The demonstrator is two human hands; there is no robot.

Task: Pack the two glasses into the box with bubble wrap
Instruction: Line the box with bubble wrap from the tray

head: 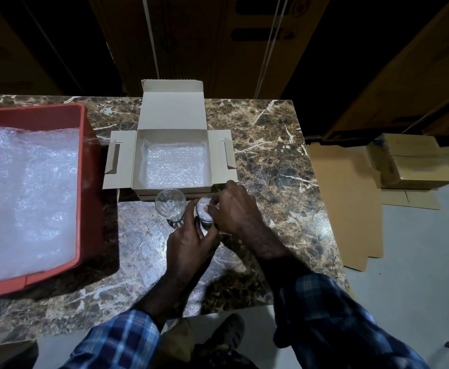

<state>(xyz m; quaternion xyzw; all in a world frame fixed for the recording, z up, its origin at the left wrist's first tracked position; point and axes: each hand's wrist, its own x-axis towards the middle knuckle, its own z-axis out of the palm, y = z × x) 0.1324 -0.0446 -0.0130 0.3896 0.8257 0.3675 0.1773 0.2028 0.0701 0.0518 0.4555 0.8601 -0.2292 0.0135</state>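
Both hands, left (188,239) and right (235,209), closed around glass (204,211) just beside box (171,191) front edge.

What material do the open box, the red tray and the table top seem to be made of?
Open box: thin cardboard, matte grey-beige, with folded flaps and creases.
Red tray: probably moulded plastic, smooth with a slight sheen and a rounded rim.
Table top: looks like polished brown marble with pale veins and glare, though it may be a laminate print.

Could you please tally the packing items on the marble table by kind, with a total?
Glasses: 2, free glass and held glass
Cardboard box: 1
Red bin: 1
Total: 4
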